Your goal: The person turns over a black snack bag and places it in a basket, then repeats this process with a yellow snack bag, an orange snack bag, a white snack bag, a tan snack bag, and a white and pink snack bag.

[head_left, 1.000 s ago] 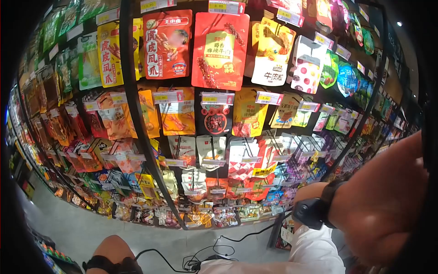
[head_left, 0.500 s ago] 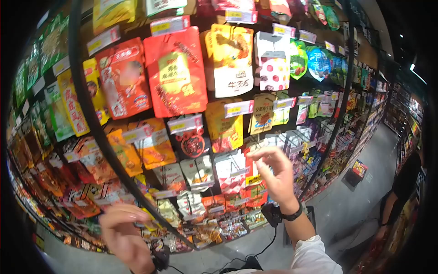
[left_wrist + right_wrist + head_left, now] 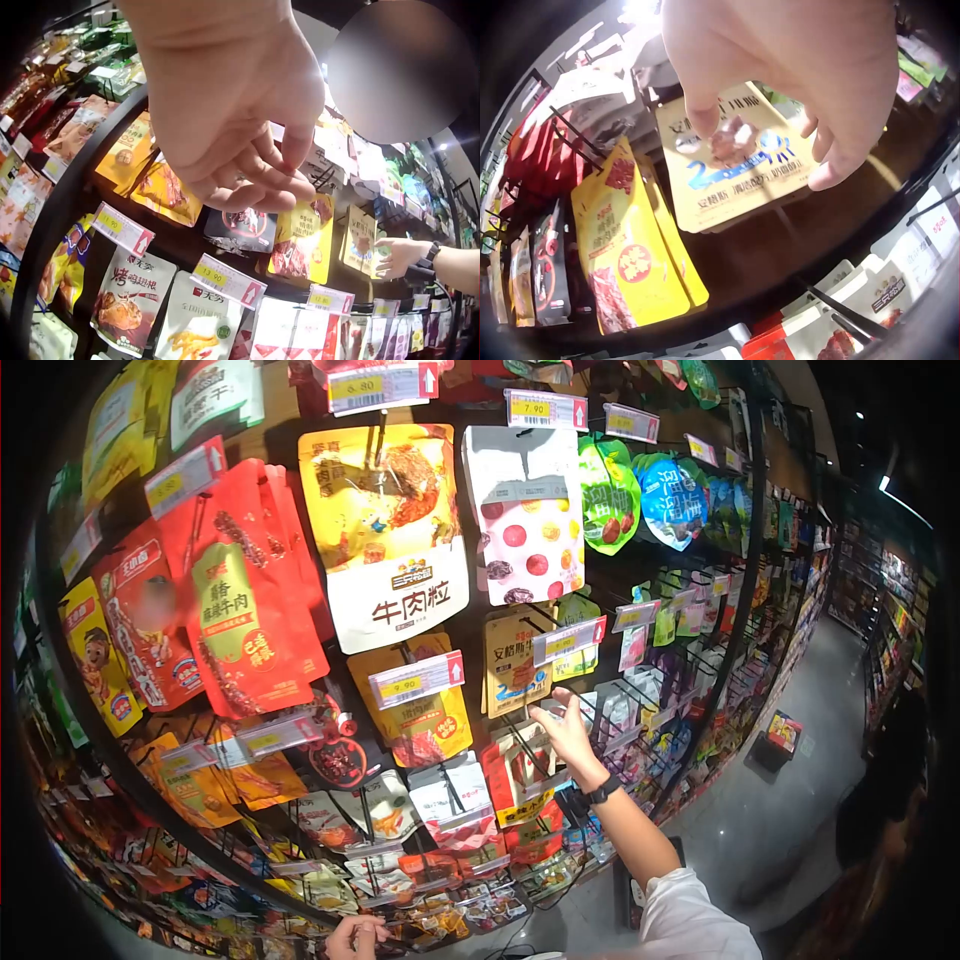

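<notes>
My right hand (image 3: 567,737) is stretched toward a tan snack pouch (image 3: 508,678) hanging on the rack, fingers spread near its lower edge. Up close in the right wrist view, the thumb (image 3: 703,120) overlaps the pouch's front, while the other fingertips (image 3: 826,178) are at its right edge. The pouch hangs upright with similar ones behind it. Low in the head view is my left hand (image 3: 355,938), away from the pouches. Its fingers (image 3: 255,180) are loosely curled with nothing in them, seen in the left wrist view.
A yellow pouch (image 3: 634,262) hangs left of the tan one. Metal hooks (image 3: 840,311) and price tags (image 3: 570,642) stick out from the rack. A black upright post (image 3: 738,630) stands to the right. Beyond are the aisle floor (image 3: 770,800) and a person in dark clothes (image 3: 885,790).
The head view has turned right and come nearer the shelves. My right hand has come up from the right side to the tan pouch. My left hand has dropped toward the bottom edge.
</notes>
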Tool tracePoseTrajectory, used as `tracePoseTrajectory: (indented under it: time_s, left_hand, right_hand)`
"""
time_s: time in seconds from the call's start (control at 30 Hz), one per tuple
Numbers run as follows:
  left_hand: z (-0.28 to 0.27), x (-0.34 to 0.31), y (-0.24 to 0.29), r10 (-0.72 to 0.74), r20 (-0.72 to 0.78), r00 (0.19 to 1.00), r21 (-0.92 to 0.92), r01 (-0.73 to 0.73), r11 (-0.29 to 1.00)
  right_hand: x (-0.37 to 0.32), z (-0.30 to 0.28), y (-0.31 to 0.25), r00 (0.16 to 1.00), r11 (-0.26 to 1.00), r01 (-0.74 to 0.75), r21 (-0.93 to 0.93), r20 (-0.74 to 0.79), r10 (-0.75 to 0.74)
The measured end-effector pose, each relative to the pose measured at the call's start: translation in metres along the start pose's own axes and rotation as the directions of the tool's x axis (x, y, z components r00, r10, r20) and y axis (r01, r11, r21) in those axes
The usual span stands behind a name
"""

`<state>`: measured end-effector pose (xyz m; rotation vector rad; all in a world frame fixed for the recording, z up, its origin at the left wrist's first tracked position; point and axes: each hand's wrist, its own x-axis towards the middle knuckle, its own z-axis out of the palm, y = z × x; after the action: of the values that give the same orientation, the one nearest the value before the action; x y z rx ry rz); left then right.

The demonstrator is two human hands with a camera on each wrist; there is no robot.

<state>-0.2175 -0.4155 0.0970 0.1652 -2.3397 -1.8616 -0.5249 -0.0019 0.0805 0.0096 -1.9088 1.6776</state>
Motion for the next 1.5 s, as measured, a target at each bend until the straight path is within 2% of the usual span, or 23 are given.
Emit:
tracePoseTrajectory:
  time_s: [0.07,0.1,0.13,0.2,0.27,0.33,0.4,0.43,0.5,0.53,0.57,0.63,0.73,0.8,0.83,0.93,1.03,1.13,1.23,1.33,1.43,1.47,1.5]
  left_hand:
    - [0.018,0.008,0.008,-0.01,0.015,1.0,-0.002,0.01,1.0]
    - [0.027,0.014,0.005,0.176,-0.003,0.984,0.079,-0.175,0.981]
    - [0.033,0.019,0.001,0.194,0.007,0.981,0.133,-0.193,0.972]
    - [0.041,0.028,-0.007,0.228,0.042,0.973,0.243,-0.232,0.942]
    - [0.048,0.035,-0.013,0.112,0.068,0.991,0.162,-0.122,0.979]
    - [0.051,0.042,0.002,0.034,0.127,0.991,0.164,-0.054,0.985]
    - [0.049,0.053,-0.003,0.066,0.161,0.985,0.162,-0.092,0.982]
    - [0.048,0.057,-0.004,0.062,0.17,0.983,0.156,-0.089,0.984]
    - [0.049,0.067,-0.016,0.111,0.171,0.979,0.17,-0.14,0.976]
    - [0.044,0.072,-0.023,0.065,0.203,0.977,0.232,-0.113,0.966]
    - [0.04,0.078,-0.027,0.024,0.231,0.973,0.291,-0.092,0.952]
    - [0.035,0.087,-0.022,-0.022,0.303,0.953,0.342,-0.087,0.936]
    - [0.028,0.093,-0.024,0.339,0.33,0.881,0.229,-0.423,0.877]
    - [0.018,0.094,-0.019,0.157,0.375,0.914,0.159,-0.23,0.96]
    - [0.013,0.094,-0.018,0.063,0.404,0.912,0.129,-0.126,0.984]
    - [-0.001,0.1,-0.027,0.204,0.409,0.89,0.074,-0.255,0.964]
    - [-0.016,0.105,-0.037,0.193,0.431,0.881,0.085,-0.253,0.964]
    - [-0.03,0.11,-0.063,0.067,0.495,0.866,0.039,-0.1,0.994]
    - [-0.045,0.111,-0.063,0.192,0.516,0.835,0.11,-0.287,0.952]
    - [-0.048,0.107,-0.074,0.079,0.514,0.854,0.141,-0.175,0.974]
    - [-0.043,0.114,-0.095,0.396,0.552,0.733,0.131,-0.546,0.828]
    - [-0.042,0.115,-0.099,0.361,0.601,0.713,0.096,-0.514,0.853]
    - [-0.038,0.114,-0.095,0.325,0.65,0.687,0.064,-0.476,0.877]
  right_hand:
    - [0.019,0.012,0.016,0.996,0.989,-0.084,0.119,0.029,0.081]
    - [0.027,0.017,0.02,0.989,0.978,-0.144,0.151,0.064,0.135]
    - [0.03,0.02,0.021,0.985,0.962,-0.17,0.215,0.066,0.16]
    - [0.04,0.033,0.024,0.994,0.967,-0.103,0.234,0.004,0.105]
    - [0.044,0.039,0.019,0.989,0.982,-0.078,0.171,-0.108,0.098]
    - [0.048,0.042,0.016,0.984,0.963,-0.085,0.256,-0.132,0.122]
    - [0.053,0.035,0.023,0.991,0.949,-0.128,0.288,-0.005,0.135]
    - [0.042,0.035,0.004,0.988,0.945,-0.123,0.304,-0.055,0.147]
    - [0.035,0.034,0.022,0.993,0.939,-0.007,0.344,-0.105,0.046]
    - [0.029,0.032,0.024,0.993,0.924,0.043,0.379,-0.119,0.003]
    - [0.023,0.024,0.026,0.997,0.921,-0.022,0.389,-0.057,0.048]
    - [0.004,0.016,0.008,1.0,0.883,-0.021,0.47,-0.01,0.029]
    - [-0.022,0.012,-0.03,1.0,0.846,0.016,0.534,-0.014,-0.01]
    - [-0.038,0.01,-0.056,0.999,0.803,0.005,0.597,-0.044,0.026]
    - [-0.044,0.008,-0.062,0.997,0.819,0.028,0.573,-0.074,0.017]
    - [-0.06,0.004,-0.084,0.993,0.815,0.058,0.576,-0.115,0.011]
    - [-0.078,0.006,-0.092,0.985,0.804,0.095,0.587,-0.173,0.009]
    - [-0.104,0.01,-0.098,0.977,0.804,0.103,0.585,-0.213,0.029]
    - [-0.134,0.014,-0.106,0.97,0.836,0.084,0.542,-0.235,0.055]
    - [-0.163,0.009,-0.102,0.97,0.868,0.031,0.496,-0.223,0.093]
    - [-0.193,0.002,-0.104,0.963,0.889,-0.046,0.456,-0.217,0.162]
    - [-0.205,0.0,-0.106,0.955,0.891,-0.083,0.447,-0.221,0.199]
    - [-0.218,-0.005,-0.108,0.966,0.91,-0.126,0.395,-0.161,0.204]
